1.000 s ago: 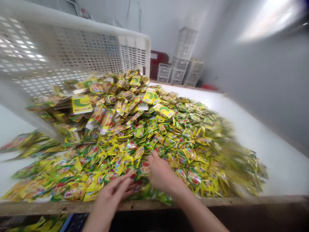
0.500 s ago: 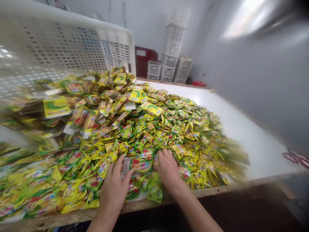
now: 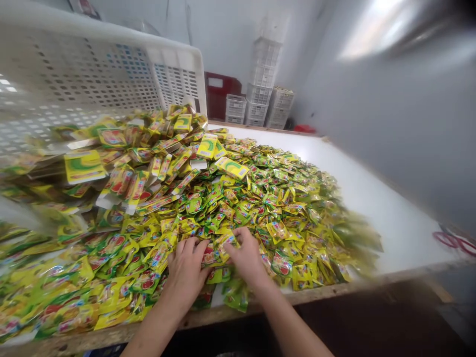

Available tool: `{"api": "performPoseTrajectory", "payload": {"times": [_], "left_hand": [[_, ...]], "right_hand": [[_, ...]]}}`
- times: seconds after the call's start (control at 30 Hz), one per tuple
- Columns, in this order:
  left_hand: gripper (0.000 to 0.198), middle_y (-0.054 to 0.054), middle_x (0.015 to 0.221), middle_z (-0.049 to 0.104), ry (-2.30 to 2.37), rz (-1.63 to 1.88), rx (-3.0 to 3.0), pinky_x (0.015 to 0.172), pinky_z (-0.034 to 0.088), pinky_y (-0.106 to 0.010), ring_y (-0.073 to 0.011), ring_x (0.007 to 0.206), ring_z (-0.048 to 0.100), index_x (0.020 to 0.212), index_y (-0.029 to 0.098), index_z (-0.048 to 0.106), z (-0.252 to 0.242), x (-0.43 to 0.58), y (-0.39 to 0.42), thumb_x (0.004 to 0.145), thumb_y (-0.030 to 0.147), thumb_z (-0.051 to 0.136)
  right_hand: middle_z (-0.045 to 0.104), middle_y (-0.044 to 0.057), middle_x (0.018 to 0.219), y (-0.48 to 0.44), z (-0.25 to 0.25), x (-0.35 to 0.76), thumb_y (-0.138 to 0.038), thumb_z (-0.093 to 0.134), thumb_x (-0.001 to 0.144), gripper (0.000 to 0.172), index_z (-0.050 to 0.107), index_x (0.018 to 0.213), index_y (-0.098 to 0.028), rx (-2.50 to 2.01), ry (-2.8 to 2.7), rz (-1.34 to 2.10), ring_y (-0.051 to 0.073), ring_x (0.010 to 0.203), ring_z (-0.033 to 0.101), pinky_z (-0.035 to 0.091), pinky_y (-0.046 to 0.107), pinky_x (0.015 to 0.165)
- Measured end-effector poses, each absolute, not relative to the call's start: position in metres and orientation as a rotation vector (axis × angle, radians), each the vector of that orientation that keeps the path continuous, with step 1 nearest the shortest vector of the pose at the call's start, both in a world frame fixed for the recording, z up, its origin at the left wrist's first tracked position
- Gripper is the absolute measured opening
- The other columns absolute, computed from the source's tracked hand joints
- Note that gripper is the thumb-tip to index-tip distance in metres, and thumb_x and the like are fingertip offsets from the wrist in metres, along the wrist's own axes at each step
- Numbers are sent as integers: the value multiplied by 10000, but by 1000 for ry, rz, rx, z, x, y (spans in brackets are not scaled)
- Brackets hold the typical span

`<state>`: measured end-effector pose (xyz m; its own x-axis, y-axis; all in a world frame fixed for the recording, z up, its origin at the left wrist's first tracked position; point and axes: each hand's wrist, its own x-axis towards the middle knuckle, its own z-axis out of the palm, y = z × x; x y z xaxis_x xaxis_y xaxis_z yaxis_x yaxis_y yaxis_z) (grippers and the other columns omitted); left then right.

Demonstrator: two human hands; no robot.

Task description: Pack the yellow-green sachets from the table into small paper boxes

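My left hand (image 3: pixel 188 267) is closed around a small printed carton (image 3: pixel 208 256), thumb on the near side and fingers over its left end. Much of that carton is covered by the hand. A yellow candy packet (image 3: pixel 225 241) is pinched between the thumb and fingers of my right hand (image 3: pixel 246 255), right at the carton's right end. Around both hands spreads a thick heap of green and yellow candy packets (image 3: pixel 282 208) with watermelon pictures.
Flattened and open cartons (image 3: pixel 122 181) pile up at the left, in front of a tipped white plastic crate (image 3: pixel 178 74). Red-handled scissors (image 3: pixel 451 242) lie at the table's (image 3: pixel 401 233) right edge. Stacked crates (image 3: pixel 258 99) and a red box (image 3: pixel 219 96) stand behind.
My right hand has drawn inward and now pinches a yellow packet over the carton's right part. My left hand has shifted right and wraps further over the carton.
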<state>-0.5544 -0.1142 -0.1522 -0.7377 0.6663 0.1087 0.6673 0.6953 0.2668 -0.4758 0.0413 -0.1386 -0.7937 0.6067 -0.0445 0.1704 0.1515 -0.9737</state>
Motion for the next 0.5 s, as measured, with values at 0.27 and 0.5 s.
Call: {"api": "performPoseTrajectory", "payload": {"times": [0.27,0.5], "left_hand": [[378,-90,1019,606,-2863,-719,-1195,845,414,-419,-299,1000,536,1073,164,603,-159,-560,-124,727,291,688],[352,-55,1030,684,-2780,-2064,-867,814,519,-347,-224,920,659,1067,215,622,-148,-576,-141,732,278,712]], "right_hand": [[533,14,810,23,-158,-473,-229,614,761,131,483,754,-215,-717,-2430,900,194,770,502,427,314,706],[569,-23,752,39,-144,-474,-262,690,711,257,554,917,-192,-666,-2164,1521,155,690,533,441,257,618]]}}
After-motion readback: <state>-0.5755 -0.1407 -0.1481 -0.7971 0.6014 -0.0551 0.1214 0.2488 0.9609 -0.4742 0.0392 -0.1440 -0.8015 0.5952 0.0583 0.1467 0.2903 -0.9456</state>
